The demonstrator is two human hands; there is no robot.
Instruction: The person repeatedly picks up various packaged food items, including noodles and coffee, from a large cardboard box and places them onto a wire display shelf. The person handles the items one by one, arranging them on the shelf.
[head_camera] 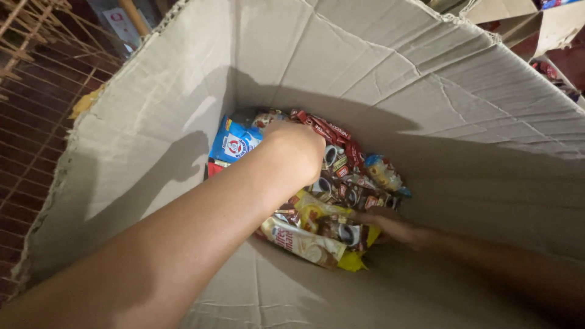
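Left hand (297, 148), right hand (390, 224), one box (426, 91)

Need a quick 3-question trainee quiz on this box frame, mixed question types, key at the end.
1. True or false: both hands are down inside the cardboard box.
2. Which packet lies at the far left of the pile? A) blue and white packet B) green bottle C) silver can
3. Fill in: the right hand touches the packets near the ____ wrapper at the pile's near edge.

Key:
1. True. The left hand rests on the sachet pile; the right hand reaches in from the right.
2. A, the blue and white packet.
3. Yellow: the yellow wrapper.
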